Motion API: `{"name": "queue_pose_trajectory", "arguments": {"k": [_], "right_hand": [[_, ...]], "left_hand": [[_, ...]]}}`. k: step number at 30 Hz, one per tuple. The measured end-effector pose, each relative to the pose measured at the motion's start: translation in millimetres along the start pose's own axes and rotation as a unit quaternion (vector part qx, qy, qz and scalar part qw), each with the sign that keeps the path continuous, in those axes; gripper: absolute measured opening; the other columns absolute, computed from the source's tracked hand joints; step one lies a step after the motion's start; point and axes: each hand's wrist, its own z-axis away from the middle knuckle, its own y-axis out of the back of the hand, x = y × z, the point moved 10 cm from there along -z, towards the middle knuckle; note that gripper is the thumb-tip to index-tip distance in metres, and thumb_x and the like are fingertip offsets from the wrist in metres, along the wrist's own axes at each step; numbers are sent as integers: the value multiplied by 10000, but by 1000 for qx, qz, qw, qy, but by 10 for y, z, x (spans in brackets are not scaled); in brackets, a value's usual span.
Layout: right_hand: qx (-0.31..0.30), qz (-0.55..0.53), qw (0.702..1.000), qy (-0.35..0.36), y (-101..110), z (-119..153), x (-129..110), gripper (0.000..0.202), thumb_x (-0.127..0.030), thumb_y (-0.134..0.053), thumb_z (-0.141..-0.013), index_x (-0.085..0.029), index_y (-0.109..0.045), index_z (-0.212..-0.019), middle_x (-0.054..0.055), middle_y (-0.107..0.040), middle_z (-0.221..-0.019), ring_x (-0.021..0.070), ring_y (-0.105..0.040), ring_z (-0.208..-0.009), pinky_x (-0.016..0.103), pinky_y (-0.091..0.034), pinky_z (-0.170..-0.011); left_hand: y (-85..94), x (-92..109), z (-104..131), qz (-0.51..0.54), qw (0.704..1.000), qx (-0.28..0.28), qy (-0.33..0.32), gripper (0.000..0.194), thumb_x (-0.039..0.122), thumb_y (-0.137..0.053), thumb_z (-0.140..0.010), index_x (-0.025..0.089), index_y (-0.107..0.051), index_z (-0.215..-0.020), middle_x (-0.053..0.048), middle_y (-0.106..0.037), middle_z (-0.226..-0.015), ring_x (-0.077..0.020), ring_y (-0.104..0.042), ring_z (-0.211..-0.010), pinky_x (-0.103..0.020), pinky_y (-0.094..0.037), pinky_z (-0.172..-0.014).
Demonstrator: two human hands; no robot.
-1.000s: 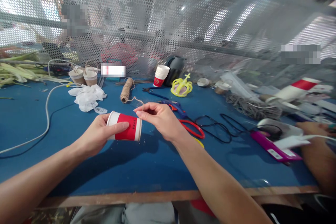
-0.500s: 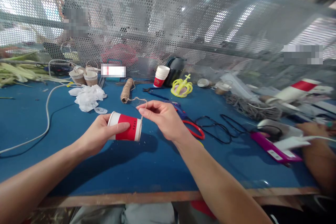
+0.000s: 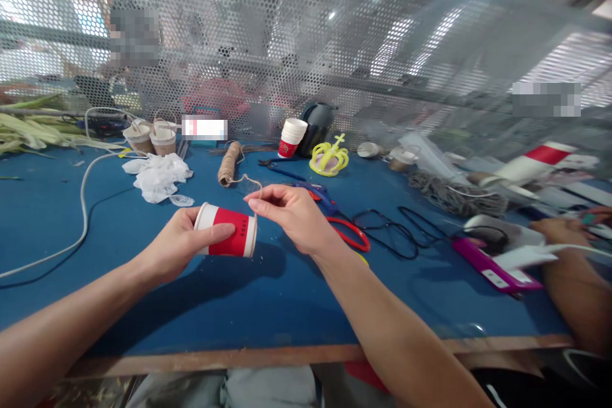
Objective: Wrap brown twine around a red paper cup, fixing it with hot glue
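Observation:
My left hand (image 3: pixel 184 236) is wrapped around a red and white paper cup (image 3: pixel 232 233), which lies tilted on its side above the table. Thumb and fingers of my right hand (image 3: pixel 284 207) pinch a strand of twine (image 3: pixel 247 178) just above the cup's right end. The strand runs down to that end of the cup and back to a spool of twine (image 3: pixel 229 164) lying on the blue table (image 3: pixel 201 312). Under and behind my right hand are a blue glue gun (image 3: pixel 322 197), partly hidden, and red-handled scissors (image 3: pixel 351 234).
A stack of paper cups (image 3: pixel 292 138), a yellow crown-shaped piece (image 3: pixel 329 156) and pliers (image 3: pixel 282 169) lie behind. White crumpled plastic (image 3: pixel 160 175) is at left. At right are a purple power strip (image 3: pixel 495 268), grey cord (image 3: pixel 459 194) and another person's arm (image 3: pixel 576 287).
The view has shifted slightly. My left hand still holds the cup and my right hand still pinches the twine, with hardly any movement between them.

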Motion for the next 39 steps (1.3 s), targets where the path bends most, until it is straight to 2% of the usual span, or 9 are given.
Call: {"name": "queue_pose_trajectory", "arguments": {"k": [18,23,29,32,34,37,39], "right_hand": [[-18,-64,997,-31,-83,12,75,87,-224,-669,-634,-168,-665,-701,-24,-618,-663,85,-517,-625,249,-389,-667],[-19,-100,993,-56,-96,-19,164,104,-221,-680,-615,-162,-663,-699,-35,-584,-617,64,-456,-553,235,-360,-604],[-35,-139,986,-88,-157,-27,249,145,-236,-682,-609,-146,-637,-712,-30,-562,-635,58,-448,-548,221,-348,-561],[-27,-109,990,-91,-140,-47,298,224,-264,-651,-650,-144,-598,-831,-24,-565,-654,67,-469,-547,228,-368,-560],[-1,-47,995,-83,-66,-77,320,260,-301,-610,-696,-146,-554,-897,-20,-570,-628,82,-481,-534,238,-374,-548],[42,53,997,-34,70,-108,220,222,-373,-546,-751,-155,-534,-794,-2,-576,-606,98,-485,-537,246,-374,-541],[39,74,996,7,86,-91,92,250,-406,-514,-770,-163,-530,-716,6,-574,-618,103,-493,-566,247,-376,-556]], "left_hand": [[-20,47,15,41,999,-7,-19,136,207,-759,-561,138,-658,-619,21,-669,-533,-63,-565,-452,-121,-428,-444],[-37,18,9,67,998,-15,-2,132,198,-754,-569,136,-653,-628,16,-670,-538,-73,-577,-459,-130,-432,-446],[-22,-10,16,80,996,6,24,174,203,-766,-526,120,-635,-605,3,-651,-510,-88,-559,-434,-158,-420,-428],[-7,9,12,97,995,21,32,187,227,-755,-531,107,-635,-610,-10,-642,-505,-90,-548,-431,-167,-422,-432],[13,41,2,110,993,31,25,192,234,-739,-551,95,-645,-646,-23,-653,-532,-91,-553,-450,-165,-429,-444],[54,87,-16,111,993,42,-1,211,224,-739,-557,78,-648,-679,-38,-666,-570,-94,-565,-476,-168,-448,-472],[77,100,-29,107,993,45,-19,218,224,-742,-565,75,-648,-692,-39,-670,-586,-96,-574,-488,-174,-460,-492]]}}
